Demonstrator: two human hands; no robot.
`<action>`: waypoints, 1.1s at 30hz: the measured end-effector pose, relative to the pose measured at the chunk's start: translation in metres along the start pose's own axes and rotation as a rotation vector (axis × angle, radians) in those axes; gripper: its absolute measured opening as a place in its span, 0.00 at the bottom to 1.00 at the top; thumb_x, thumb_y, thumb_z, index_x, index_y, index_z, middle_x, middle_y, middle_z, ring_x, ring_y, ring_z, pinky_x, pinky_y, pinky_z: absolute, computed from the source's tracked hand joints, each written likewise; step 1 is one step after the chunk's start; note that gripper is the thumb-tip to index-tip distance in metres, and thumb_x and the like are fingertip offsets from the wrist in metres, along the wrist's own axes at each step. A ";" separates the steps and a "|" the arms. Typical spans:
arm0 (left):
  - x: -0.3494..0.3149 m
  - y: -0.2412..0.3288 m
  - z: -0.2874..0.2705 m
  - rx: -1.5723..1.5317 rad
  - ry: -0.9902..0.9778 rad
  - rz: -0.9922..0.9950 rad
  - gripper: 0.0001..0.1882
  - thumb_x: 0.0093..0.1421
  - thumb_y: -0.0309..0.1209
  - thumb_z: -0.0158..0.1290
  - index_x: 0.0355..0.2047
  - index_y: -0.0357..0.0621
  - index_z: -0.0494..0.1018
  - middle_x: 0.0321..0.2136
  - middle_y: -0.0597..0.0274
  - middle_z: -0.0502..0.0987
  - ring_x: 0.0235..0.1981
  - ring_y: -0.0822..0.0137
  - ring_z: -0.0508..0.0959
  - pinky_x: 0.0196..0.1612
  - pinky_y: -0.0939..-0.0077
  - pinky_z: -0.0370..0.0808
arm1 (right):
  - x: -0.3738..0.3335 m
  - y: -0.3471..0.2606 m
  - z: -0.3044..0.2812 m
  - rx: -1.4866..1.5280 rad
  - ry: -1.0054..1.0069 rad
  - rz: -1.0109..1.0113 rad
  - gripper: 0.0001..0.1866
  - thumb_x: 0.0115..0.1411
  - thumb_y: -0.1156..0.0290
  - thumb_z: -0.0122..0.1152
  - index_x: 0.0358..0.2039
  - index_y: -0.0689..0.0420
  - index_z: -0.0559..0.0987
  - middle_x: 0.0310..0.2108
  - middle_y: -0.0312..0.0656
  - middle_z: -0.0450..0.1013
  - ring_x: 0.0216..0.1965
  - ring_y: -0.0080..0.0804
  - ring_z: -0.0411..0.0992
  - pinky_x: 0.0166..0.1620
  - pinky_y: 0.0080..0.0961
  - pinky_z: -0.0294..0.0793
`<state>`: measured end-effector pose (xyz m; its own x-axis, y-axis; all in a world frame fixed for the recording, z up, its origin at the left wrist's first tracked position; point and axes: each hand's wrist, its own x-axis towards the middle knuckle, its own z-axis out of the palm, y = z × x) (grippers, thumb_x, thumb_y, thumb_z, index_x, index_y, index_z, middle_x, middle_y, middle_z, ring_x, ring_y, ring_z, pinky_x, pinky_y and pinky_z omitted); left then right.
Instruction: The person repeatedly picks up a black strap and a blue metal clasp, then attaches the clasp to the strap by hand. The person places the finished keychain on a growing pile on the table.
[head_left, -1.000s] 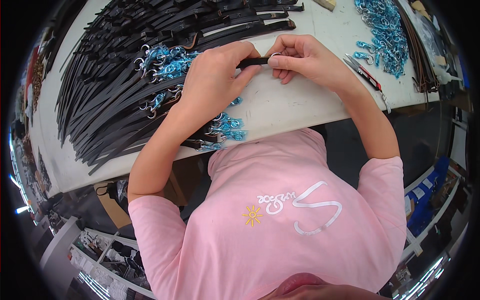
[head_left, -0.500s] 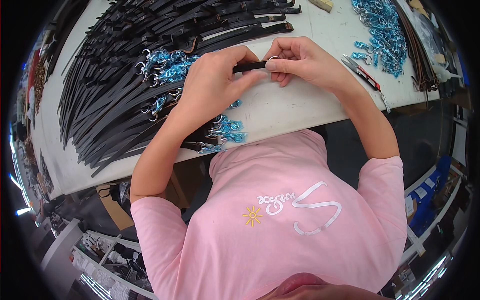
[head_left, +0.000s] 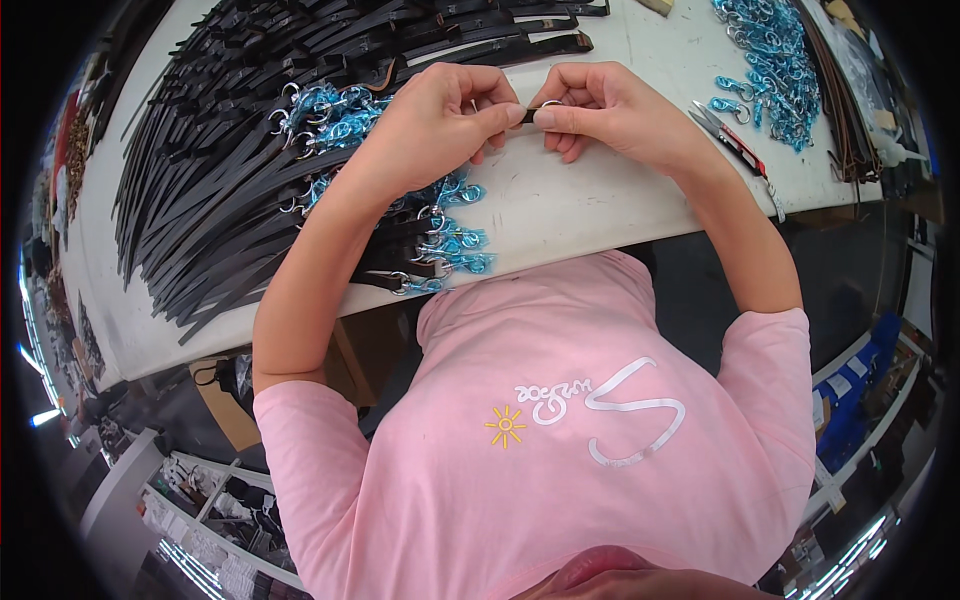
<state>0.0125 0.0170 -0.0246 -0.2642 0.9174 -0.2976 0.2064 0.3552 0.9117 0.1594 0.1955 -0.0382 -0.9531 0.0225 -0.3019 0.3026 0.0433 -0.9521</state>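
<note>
A short stretch of black strap (head_left: 529, 116) shows between my two hands above the white table. My left hand (head_left: 445, 120) is closed on it, thumb against bent fingers. My right hand (head_left: 605, 112) pinches the strap's end, where part of a metal ring (head_left: 549, 103) shows beside the thumb. Most of the held strap is hidden by my hands. Beneath and beside my left forearm lie metal clasps (head_left: 455, 245) in blue wrap, joined to black straps. Another group of blue-wrapped clasps (head_left: 335, 118) rests to the left of my left hand.
Many long black straps (head_left: 200, 215) cover the left of the table (head_left: 600, 205). At the right lie red-handled snips (head_left: 735, 142), a heap of blue-wrapped clasps (head_left: 775, 70) and dark brown straps (head_left: 845, 130). The table's near edge runs just in front of my body.
My left hand has slid toward the right hand and now pinches the strap close to its end. Less of the strap shows between them. My right hand has shifted slightly.
</note>
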 end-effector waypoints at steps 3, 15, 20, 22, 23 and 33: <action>-0.002 0.000 -0.004 -0.029 -0.040 -0.011 0.08 0.68 0.31 0.53 0.37 0.38 0.77 0.25 0.71 0.77 0.24 0.83 0.71 0.27 0.87 0.68 | 0.000 0.002 -0.001 0.011 0.000 -0.005 0.12 0.67 0.64 0.63 0.40 0.61 0.78 0.29 0.36 0.77 0.30 0.19 0.76 0.37 0.17 0.79; -0.010 0.003 -0.010 0.109 -0.051 0.023 0.12 0.68 0.30 0.53 0.45 0.35 0.78 0.26 0.71 0.77 0.25 0.82 0.71 0.30 0.87 0.70 | 0.002 0.003 -0.003 0.019 -0.017 -0.009 0.11 0.67 0.65 0.62 0.41 0.62 0.79 0.30 0.37 0.77 0.31 0.19 0.77 0.38 0.17 0.79; -0.011 0.001 -0.007 0.097 -0.026 0.032 0.11 0.69 0.31 0.52 0.44 0.36 0.78 0.26 0.72 0.77 0.25 0.83 0.71 0.29 0.87 0.70 | 0.001 0.002 -0.003 0.002 -0.013 -0.012 0.12 0.67 0.65 0.62 0.41 0.61 0.79 0.30 0.37 0.77 0.30 0.19 0.76 0.37 0.17 0.79; -0.011 0.001 -0.008 0.088 -0.025 0.042 0.12 0.71 0.33 0.50 0.43 0.36 0.78 0.26 0.72 0.77 0.25 0.83 0.71 0.29 0.87 0.70 | 0.001 0.001 -0.002 0.001 -0.013 -0.015 0.12 0.67 0.65 0.62 0.41 0.61 0.79 0.30 0.37 0.77 0.30 0.19 0.76 0.37 0.16 0.79; -0.010 0.002 -0.008 0.090 -0.028 0.019 0.13 0.71 0.34 0.49 0.42 0.36 0.78 0.26 0.72 0.77 0.24 0.83 0.70 0.28 0.87 0.69 | 0.001 0.002 -0.002 0.000 -0.015 -0.016 0.12 0.67 0.65 0.62 0.41 0.61 0.78 0.30 0.37 0.77 0.30 0.19 0.76 0.37 0.16 0.79; 0.004 0.004 -0.006 0.136 -0.102 -0.056 0.19 0.73 0.39 0.47 0.36 0.38 0.80 0.23 0.72 0.76 0.23 0.83 0.69 0.26 0.86 0.65 | 0.000 0.001 -0.002 -0.008 -0.022 -0.017 0.13 0.67 0.64 0.62 0.42 0.61 0.78 0.29 0.36 0.77 0.30 0.19 0.76 0.37 0.16 0.79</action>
<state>0.0066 0.0209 -0.0205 -0.1831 0.9067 -0.3800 0.3215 0.4205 0.8484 0.1591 0.1976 -0.0389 -0.9579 -0.0008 -0.2870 0.2866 0.0514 -0.9567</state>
